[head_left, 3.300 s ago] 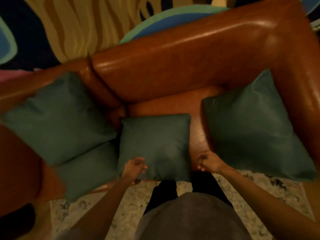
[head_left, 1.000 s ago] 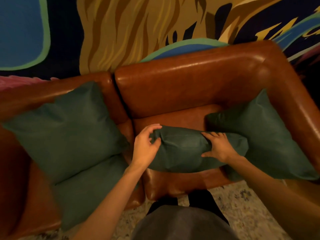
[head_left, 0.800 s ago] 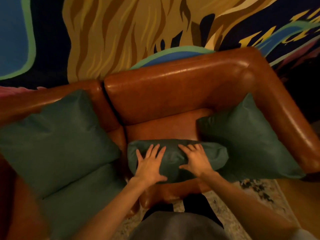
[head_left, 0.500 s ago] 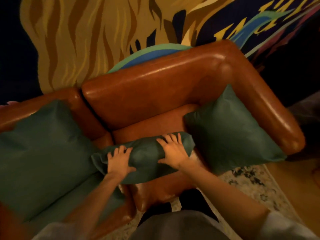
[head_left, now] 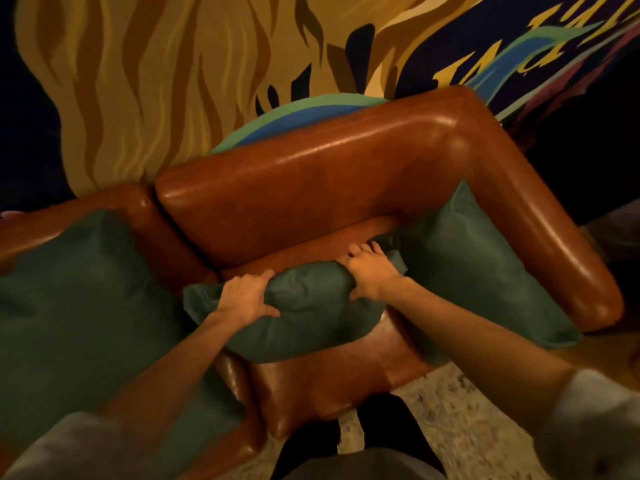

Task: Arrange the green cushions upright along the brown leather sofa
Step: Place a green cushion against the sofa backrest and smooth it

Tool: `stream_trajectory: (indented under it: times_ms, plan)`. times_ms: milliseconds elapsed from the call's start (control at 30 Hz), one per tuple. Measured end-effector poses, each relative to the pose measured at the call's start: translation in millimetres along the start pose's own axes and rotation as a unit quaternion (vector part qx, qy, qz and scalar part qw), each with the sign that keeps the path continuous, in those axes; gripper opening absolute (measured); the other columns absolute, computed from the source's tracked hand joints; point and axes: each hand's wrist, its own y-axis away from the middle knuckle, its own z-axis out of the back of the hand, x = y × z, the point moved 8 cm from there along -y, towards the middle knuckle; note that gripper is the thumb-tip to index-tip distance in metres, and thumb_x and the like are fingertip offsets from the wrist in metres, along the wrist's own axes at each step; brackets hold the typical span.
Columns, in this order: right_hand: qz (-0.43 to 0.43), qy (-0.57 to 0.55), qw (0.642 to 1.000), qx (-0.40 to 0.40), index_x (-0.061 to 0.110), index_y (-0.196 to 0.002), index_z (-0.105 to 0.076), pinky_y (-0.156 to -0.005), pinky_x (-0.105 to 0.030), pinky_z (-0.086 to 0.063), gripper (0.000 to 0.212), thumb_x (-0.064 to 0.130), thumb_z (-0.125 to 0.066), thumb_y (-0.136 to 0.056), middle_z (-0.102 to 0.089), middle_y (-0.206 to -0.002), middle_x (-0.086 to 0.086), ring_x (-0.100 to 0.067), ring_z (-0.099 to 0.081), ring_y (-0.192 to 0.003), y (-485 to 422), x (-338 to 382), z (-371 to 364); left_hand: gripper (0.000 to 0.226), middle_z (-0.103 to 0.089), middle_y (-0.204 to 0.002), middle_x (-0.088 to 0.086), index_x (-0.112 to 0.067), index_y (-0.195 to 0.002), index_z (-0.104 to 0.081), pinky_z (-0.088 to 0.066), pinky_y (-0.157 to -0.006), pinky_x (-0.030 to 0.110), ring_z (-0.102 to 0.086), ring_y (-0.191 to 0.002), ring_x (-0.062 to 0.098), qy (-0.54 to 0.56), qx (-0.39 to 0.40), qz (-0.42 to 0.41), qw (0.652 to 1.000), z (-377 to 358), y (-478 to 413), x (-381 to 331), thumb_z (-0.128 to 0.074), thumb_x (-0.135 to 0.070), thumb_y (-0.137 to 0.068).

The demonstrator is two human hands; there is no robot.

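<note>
A small green cushion [head_left: 308, 317] lies across the front of the brown leather sofa [head_left: 311, 188] seat, squashed at its top edge. My left hand [head_left: 247, 297] grips its upper left part. My right hand [head_left: 372, 273] grips its upper right edge, fingers dug in. A large green cushion [head_left: 478, 271] leans upright in the sofa's right corner against the armrest. Another large green cushion [head_left: 79, 299] leans on the left seat's backrest. A further green cushion [head_left: 204, 420] lies below it, partly hidden by my left arm.
The sofa's right armrest [head_left: 554, 244] runs down to the right. A painted mural wall [head_left: 207, 64] rises behind the backrest. A pale patterned rug [head_left: 460, 420] covers the floor in front, where my dark trouser legs [head_left: 381, 431] stand close to the seat edge.
My hands went from lying flat on the small cushion to gripping its top edge and bunching it. The view has swung left and closer to the right seat.
</note>
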Motion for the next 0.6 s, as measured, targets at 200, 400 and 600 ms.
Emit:
stream_trajectory:
  times_ms: [200, 400, 600]
  plan:
    - [0.004, -0.001, 1.0, 0.026, 0.023, -0.145, -0.041, -0.116, -0.059, -0.016, 0.084, 0.032, -0.081, -0.072, -0.044, -0.139, -0.008, -0.037, -0.039, -0.131, -59, -29, 35, 0.081, -0.067, -0.115, 0.01, -0.029, -0.133, -0.041, -0.048, -0.086, 0.042, -0.063, -0.107, 0.034, 0.005, -0.004, 0.034, 0.999, 32, -53, 6, -0.073, -0.063, -0.067]
    - [0.014, -0.007, 1.0, 0.015, 0.021, -0.146, -0.039, -0.117, -0.06, -0.006, 0.082, 0.03, -0.079, -0.076, -0.047, -0.142, -0.011, -0.034, -0.04, -0.134, -127, -51, 68, 0.087, -0.063, -0.126, 0.002, -0.036, -0.137, -0.042, -0.046, -0.094, 0.043, -0.058, -0.116, 0.03, 0.1, 0.024, 0.068, 0.992, 50, -115, 47, -0.073, -0.067, -0.063]
    - [0.028, -0.032, 0.992, -0.118, 0.018, -0.152, -0.027, -0.12, -0.059, -0.006, 0.087, 0.023, -0.075, -0.079, -0.039, -0.148, -0.011, -0.034, -0.029, -0.139, -156, -59, 100, 0.078, -0.049, -0.14, 0.001, -0.026, -0.139, -0.045, -0.041, -0.1, 0.048, -0.045, -0.127, 0.027, 0.15, -0.157, 0.076, 0.973, 74, -119, 64, -0.077, -0.047, -0.071]
